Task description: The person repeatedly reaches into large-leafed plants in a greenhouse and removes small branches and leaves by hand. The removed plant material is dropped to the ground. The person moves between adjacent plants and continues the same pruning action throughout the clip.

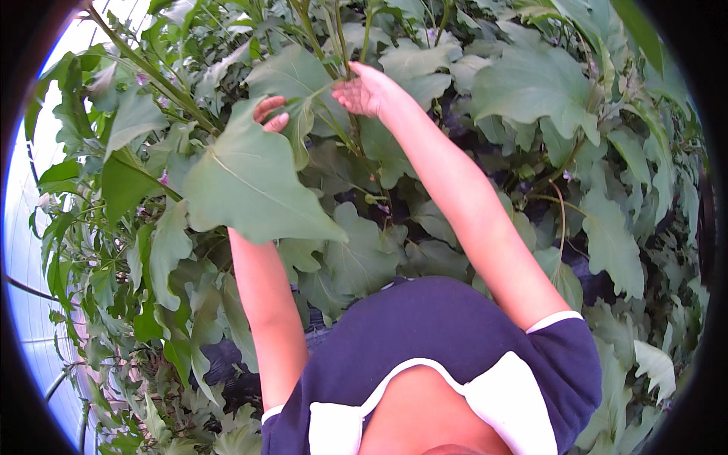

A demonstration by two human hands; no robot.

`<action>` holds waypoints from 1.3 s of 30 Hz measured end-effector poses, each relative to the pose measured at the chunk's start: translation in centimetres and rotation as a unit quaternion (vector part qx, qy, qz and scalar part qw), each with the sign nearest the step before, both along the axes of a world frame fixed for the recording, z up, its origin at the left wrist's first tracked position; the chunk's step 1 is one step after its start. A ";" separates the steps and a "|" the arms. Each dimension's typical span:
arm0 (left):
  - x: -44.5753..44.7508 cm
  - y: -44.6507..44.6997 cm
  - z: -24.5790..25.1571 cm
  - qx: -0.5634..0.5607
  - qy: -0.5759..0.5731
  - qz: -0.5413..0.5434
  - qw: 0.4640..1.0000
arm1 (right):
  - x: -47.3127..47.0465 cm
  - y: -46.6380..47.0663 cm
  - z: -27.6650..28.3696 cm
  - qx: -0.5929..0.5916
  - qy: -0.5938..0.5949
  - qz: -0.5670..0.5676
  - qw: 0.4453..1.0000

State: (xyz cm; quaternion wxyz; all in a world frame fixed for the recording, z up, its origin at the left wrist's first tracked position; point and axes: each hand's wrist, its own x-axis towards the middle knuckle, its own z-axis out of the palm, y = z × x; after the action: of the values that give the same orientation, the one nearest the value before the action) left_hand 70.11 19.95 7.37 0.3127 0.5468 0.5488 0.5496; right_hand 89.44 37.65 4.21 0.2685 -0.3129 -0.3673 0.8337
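Note:
Reaching up among the eggplant foliage, my left hand (271, 114) shows only its fingertips and thumb, held apart. A broad eggplant leaf (256, 176) hides the rest of that hand and the wrist. My right hand (364, 91) is up beside an upright eggplant stem (343, 40), palm turned left and fingers bent. Its fingertips meet the stem and a thin leaf stalk (324, 89); whether they grip either one is unclear. Between the two hands hangs a smaller, folded leaf (300, 128).
A thick stem (153, 74) slants down from the upper left. Purple flowers (164, 178) dot the plants. Dense leaves (534, 85) fill the right side. Dark sheeting (227, 364) shows low down, and a pale translucent film wall (40, 307) with curved tubes stands at left.

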 end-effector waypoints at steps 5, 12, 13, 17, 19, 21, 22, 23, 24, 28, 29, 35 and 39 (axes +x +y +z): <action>2.5 -0.3 1.0 -0.063 0.011 -0.082 0.995 | 0.4 -1.1 1.2 -0.007 -0.003 -0.080 0.997; 4.1 -0.1 -5.8 0.076 -0.269 -0.051 0.959 | 1.9 -1.1 0.5 -0.026 0.067 -0.112 0.991; 2.2 0.3 -9.4 0.022 -0.358 -0.028 0.933 | 1.4 -1.4 0.2 -0.041 0.072 -0.122 0.989; 4.9 6.2 -25.3 -0.140 -0.342 0.157 0.916 | 9.1 5.0 -5.4 0.162 0.104 -0.071 0.979; 3.4 6.3 -39.0 -0.163 -0.245 0.218 0.931 | 8.9 3.2 -4.3 0.419 -0.108 -0.089 0.897; 3.8 6.1 -48.9 -0.235 -0.192 0.233 0.924 | 10.2 2.3 -3.4 0.293 -0.078 -0.042 0.952; 5.4 6.1 -50.5 -0.308 -0.022 0.264 0.914 | 11.2 2.3 -3.1 0.010 0.039 0.004 0.999; 7.3 6.1 -50.0 -0.372 0.008 0.247 0.895 | 11.3 -0.6 -1.0 -0.026 0.038 -0.011 0.999; 9.4 6.5 -47.8 -0.431 0.044 0.216 0.875 | 12.2 -3.9 1.2 -0.060 0.037 -0.041 0.997; 12.8 6.8 -46.4 -0.440 0.106 0.135 0.882 | 16.2 -3.2 -1.2 -0.100 0.215 0.096 0.967; 13.3 7.1 -46.3 -0.427 0.085 0.132 0.890 | 16.4 -2.9 -1.5 -0.064 0.218 0.116 0.967; 13.0 6.8 -50.6 -0.302 0.044 0.188 0.934 | 14.7 -2.6 -2.2 -0.054 0.199 0.121 0.971; 13.0 6.6 -50.0 -0.284 0.063 0.155 0.944 | 15.7 -2.8 -1.2 -0.053 0.203 0.076 0.975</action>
State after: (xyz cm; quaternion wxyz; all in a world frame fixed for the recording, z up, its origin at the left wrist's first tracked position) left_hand 83.09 26.57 -42.61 0.3313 0.3769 0.7786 0.3769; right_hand 105.16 34.81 2.96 0.2557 -0.1223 -0.2830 0.9163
